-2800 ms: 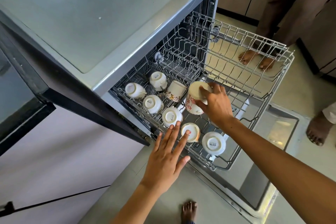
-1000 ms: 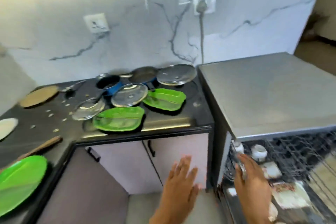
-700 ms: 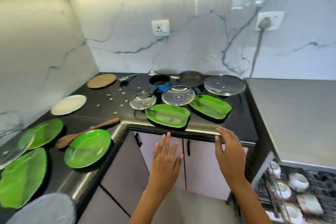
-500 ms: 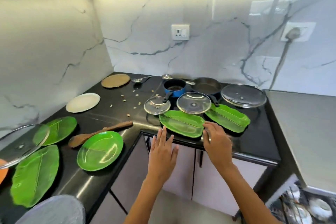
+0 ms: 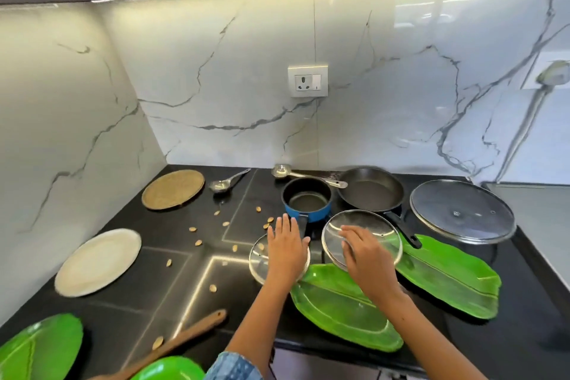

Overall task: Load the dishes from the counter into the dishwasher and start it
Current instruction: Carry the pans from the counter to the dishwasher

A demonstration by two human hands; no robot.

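On the tabletop (image 5: pixel 191 259), we reach flat, empty hands over two glass lids, left hand (image 5: pixel 287 248) over the small lid (image 5: pixel 258 259), right hand (image 5: pixel 365 253) over the medium lid (image 5: pixel 364 230) at 3 o'clock; gripping comes next.

Both arms reach forward, side by side.
Left hand (image 5: pixel 287 248) lies flat, fingers straight and together; right hand (image 5: pixel 365 251) arches, fingers bent downward; a blue sleeve (image 5: pixel 233 368) covers the left forearm.
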